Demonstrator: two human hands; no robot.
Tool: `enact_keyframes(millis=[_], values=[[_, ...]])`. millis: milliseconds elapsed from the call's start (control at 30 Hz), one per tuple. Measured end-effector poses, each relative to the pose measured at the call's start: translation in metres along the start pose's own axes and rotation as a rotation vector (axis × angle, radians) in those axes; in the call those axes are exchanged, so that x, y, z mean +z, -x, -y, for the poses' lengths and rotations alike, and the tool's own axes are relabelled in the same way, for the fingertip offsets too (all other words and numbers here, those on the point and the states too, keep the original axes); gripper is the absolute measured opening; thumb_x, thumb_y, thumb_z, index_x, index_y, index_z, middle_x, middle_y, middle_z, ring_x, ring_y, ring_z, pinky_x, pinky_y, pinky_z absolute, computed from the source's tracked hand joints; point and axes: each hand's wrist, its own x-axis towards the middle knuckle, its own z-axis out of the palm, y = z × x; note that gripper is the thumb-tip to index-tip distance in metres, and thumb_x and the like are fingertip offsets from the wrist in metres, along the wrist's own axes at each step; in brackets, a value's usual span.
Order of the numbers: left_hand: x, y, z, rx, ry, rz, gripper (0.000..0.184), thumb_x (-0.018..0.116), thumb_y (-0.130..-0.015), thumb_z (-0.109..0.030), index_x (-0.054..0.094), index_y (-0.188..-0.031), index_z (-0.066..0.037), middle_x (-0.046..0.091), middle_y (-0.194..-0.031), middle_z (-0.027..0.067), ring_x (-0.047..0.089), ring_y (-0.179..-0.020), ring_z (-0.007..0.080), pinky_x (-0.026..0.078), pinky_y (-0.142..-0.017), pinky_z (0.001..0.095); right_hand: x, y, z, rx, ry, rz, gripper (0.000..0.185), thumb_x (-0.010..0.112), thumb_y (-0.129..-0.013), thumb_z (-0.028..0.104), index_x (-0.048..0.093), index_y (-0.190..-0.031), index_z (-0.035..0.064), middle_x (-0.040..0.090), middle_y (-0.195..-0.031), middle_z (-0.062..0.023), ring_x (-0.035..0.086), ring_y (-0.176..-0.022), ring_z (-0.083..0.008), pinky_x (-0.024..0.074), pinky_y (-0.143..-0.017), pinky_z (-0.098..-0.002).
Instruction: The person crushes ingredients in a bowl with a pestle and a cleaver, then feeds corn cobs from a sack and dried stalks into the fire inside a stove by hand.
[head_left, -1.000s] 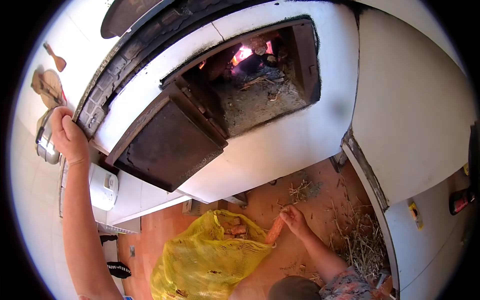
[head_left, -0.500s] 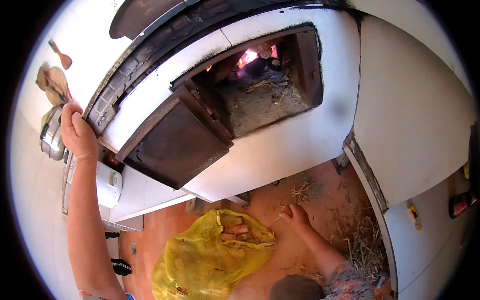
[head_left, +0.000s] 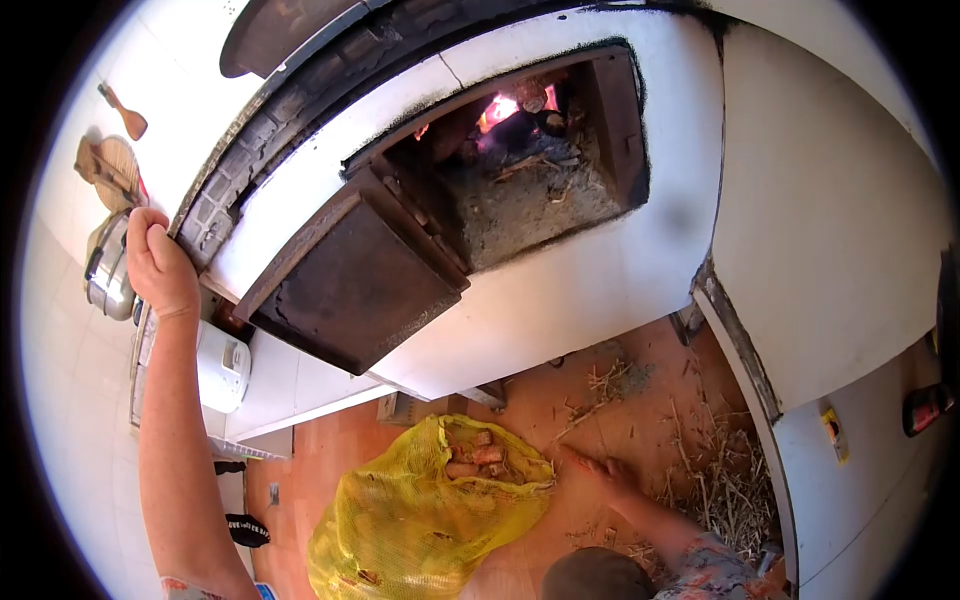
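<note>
My left hand point(head_left: 160, 262) is closed round the left edge of the stove top point(head_left: 215, 205). Low over the reddish floor, my right hand point(head_left: 607, 476) has its fingers stretched out, near a thin stick and just right of a yellow mesh sack point(head_left: 425, 520). Reddish cobs point(head_left: 485, 455) show in the sack's mouth. The stove's dark metal door point(head_left: 355, 285) hangs open on the left of the firebox point(head_left: 530, 205), where flames point(head_left: 498, 112) burn at the back behind ash and bits of stalk.
Dry stalks point(head_left: 730, 480) lie in a heap at the lower right, with scraps around them. A white appliance point(head_left: 222, 370) and a metal pot point(head_left: 108, 270) are at the left. Wooden utensils point(head_left: 123, 112) hang on the wall. A curved white panel point(head_left: 820, 210) stands at the right.
The reddish cob has left my right hand. That hand has moved slightly down and its fingers have stretched out. My left hand remains on the stove edge.
</note>
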Motion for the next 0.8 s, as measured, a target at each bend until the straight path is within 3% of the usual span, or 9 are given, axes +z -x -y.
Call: enact_keyframes(millis=[167,233,367,433,467,533,633,800], values=[[0.0,0.0,-0.001,-0.004,-0.003,-0.003,0.016,0.032,-0.075,-0.013,0.043,-0.068,-0.005,0.044,-0.065,0.009,0.043,-0.061,0.0216,0.036,-0.06,0.029,-0.021,0.026,-0.006,0.037,0.108,-0.039,0.055,0.051,-0.073,0.021,0.032,-0.125,0.0121,0.04,-0.111,-0.0169,0.04,-0.101,-0.034,0.0317,-0.086,-0.0458],[0.001,0.0,0.001,0.006,-0.005,-0.003,0.016,0.032,-0.075,-0.014,0.044,-0.068,-0.005,0.044,-0.065,0.0091,0.043,-0.061,0.0218,0.036,-0.06,0.0293,-0.01,0.027,-0.016,0.067,0.11,0.06,0.058,0.053,-0.073,0.02,0.031,-0.125,0.0109,0.044,-0.106,-0.0162,0.041,-0.1,-0.0328,0.0339,-0.084,-0.0447],[0.0,-0.001,0.001,0.012,-0.043,-0.007,0.016,0.032,-0.075,-0.014,0.044,-0.069,-0.005,0.045,-0.065,0.0096,0.044,-0.061,0.0225,0.036,-0.06,0.0303,-0.021,0.03,-0.014,0.003,-0.049,0.041,0.052,0.055,-0.072,0.017,0.036,-0.119,0.0073,0.047,-0.1,-0.0168,0.047,-0.091,-0.0327,0.0389,-0.077,-0.0426],[0.0,-0.001,0.001,0.011,-0.038,-0.004,0.016,0.032,-0.075,-0.014,0.044,-0.069,-0.005,0.045,-0.065,0.0097,0.044,-0.061,0.0227,0.036,-0.06,0.0304,-0.031,0.027,-0.01,0.032,-0.537,-0.008,0.042,0.057,-0.073,0.017,0.04,-0.108,0.0046,0.048,-0.095,-0.0131,0.052,-0.077,-0.0256,0.0439,-0.063,-0.0357],[0.0,-0.001,0.002,0.01,-0.033,-0.003,0.017,0.032,-0.075,-0.014,0.044,-0.069,-0.005,0.045,-0.065,0.0098,0.044,-0.061,0.0229,0.037,-0.06,0.0306,-0.044,0.027,-0.004,0.032,-0.538,-0.008,0.042,0.057,-0.073,0.017,0.04,-0.108,0.0046,0.048,-0.095,-0.0131,0.052,-0.077,-0.0256,0.0439,-0.063,-0.0357],[0.0,-0.001,0.001,0.007,-0.031,0.0,0.017,0.032,-0.075,-0.014,0.044,-0.069,-0.005,0.046,-0.065,0.0098,0.044,-0.061,0.0229,0.037,-0.06,0.0305,-0.079,0.028,0.009,0.248,-1.286,0.111,0.034,0.056,-0.075,0.023,0.04,-0.1,0.0046,0.048,-0.09,-0.0071,0.052,-0.067,-0.0165,0.043,-0.053,-0.0282],[0.0,-0.001,0.001,0.008,-0.033,-0.001,0.017,0.032,-0.075,-0.014,0.045,-0.068,-0.005,0.046,-0.065,0.0096,0.045,-0.062,0.0228,0.036,-0.06,0.0302,-0.116,0.029,0.015,0.197,-1.476,0.089,0.037,0.057,-0.076,0.028,0.04,-0.101,0.0062,0.046,-0.088,-0.0034,0.049,-0.062,-0.0091,0.0404,-0.049,-0.0231],[-0.001,-0.001,-0.002,-0.002,-0.031,-0.007,0.017,0.032,-0.074,-0.014,0.045,-0.068,-0.006,0.046,-0.065,0.0093,0.045,-0.062,0.0225,0.036,-0.061,0.0299,-0.19,0.035,0.032,-0.015,-1.466,-0.113,0.036,0.055,-0.078,0.023,0.04,-0.105,0.0049,0.047,-0.089,-0.0046,0.048,-0.063,-0.0087,0.0406,-0.053,-0.0222]])
